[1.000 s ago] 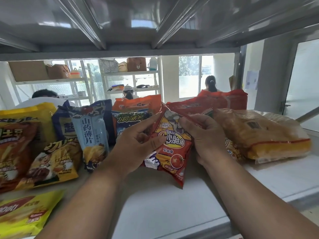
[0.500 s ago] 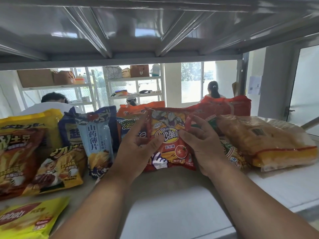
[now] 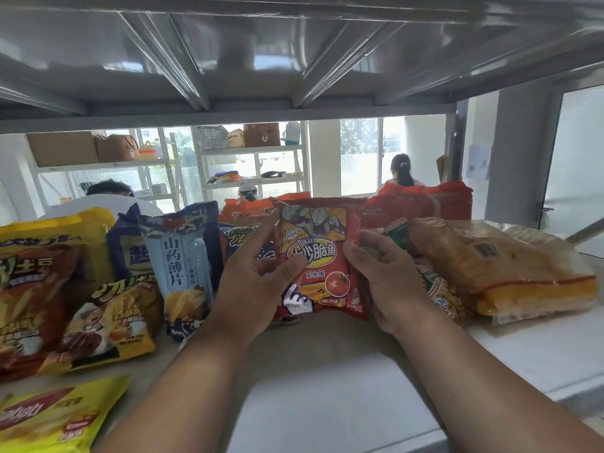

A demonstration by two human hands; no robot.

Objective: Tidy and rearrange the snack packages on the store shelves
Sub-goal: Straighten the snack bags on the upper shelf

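A red and yellow Bugles corn snack bag (image 3: pixel 322 256) stands upright at the middle of the white shelf (image 3: pixel 343 387). My left hand (image 3: pixel 258 282) grips its left edge, thumb across the front. My right hand (image 3: pixel 385 282) grips its right edge. To the left stands a pale blue yam chip bag (image 3: pixel 181 266) with a dark blue bag (image 3: pixel 129 246) behind it. Orange and green bags (image 3: pixel 245 223) are partly hidden behind my left hand.
Yellow and red snack bags (image 3: pixel 49 282) crowd the left side, and a yellow bag (image 3: pixel 55 416) lies at the front left. A large clear bag of orange snacks (image 3: pixel 500 269) lies at the right, red bags (image 3: pixel 421 201) behind it. A metal shelf underside (image 3: pixel 294 53) hangs low overhead. People sit beyond.
The Bugles bag was tilted with its bottom toward me; both hands have turned it upright and set it further back among the row.
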